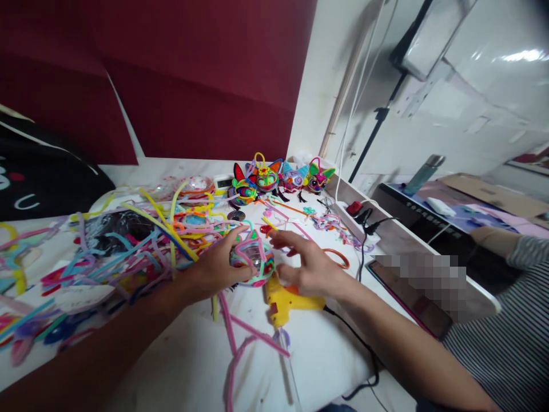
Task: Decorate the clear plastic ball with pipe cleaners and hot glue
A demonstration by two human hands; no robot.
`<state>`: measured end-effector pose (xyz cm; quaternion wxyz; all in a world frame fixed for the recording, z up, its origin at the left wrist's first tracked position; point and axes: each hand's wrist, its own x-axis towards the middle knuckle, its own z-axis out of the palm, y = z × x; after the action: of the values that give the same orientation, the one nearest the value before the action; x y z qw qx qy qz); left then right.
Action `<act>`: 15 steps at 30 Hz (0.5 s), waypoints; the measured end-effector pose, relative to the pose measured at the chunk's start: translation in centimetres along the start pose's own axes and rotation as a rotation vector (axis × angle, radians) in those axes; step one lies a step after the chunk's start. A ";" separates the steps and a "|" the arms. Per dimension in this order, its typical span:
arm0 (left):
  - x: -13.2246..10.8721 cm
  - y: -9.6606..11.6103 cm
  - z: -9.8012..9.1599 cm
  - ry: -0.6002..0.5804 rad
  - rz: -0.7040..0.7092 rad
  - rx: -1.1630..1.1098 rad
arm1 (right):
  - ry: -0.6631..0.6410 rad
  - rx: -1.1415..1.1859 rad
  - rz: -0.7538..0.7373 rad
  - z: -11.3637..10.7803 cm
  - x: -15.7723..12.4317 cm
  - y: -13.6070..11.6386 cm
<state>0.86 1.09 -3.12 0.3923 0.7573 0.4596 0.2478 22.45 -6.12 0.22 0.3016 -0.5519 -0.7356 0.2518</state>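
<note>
My left hand (217,264) is wrapped round a clear ball (253,260) covered with pink, green and blue pipe cleaners, holding it on the white table (193,355). My right hand (306,264) hovers just right of the ball with fingers spread, holding nothing, its fingertips close to a red pipe-cleaner piece (266,229). A yellow glue gun (285,300) lies under and in front of my right hand, its black cord running off to the right.
A big heap of coloured pipe cleaners (128,246) covers the table's left. Several finished pipe-cleaner animal heads (278,177) stand at the back. A power strip (355,214) lies right. Another person's striped sleeve (510,337) shows at right.
</note>
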 end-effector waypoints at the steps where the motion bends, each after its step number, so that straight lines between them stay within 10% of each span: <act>1: -0.1 0.1 0.1 0.001 -0.014 0.014 | 0.018 0.088 -0.004 -0.4 0.5 -0.2; 15: -0.4 0.8 0.6 -0.004 -0.027 0.003 | -0.091 -0.008 -0.115 0.9 6.8 -0.8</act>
<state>1.52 0.27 -2.85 0.3956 0.7520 0.4694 0.2402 19.85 0.17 1.22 0.2797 -0.4978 -0.7801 0.2558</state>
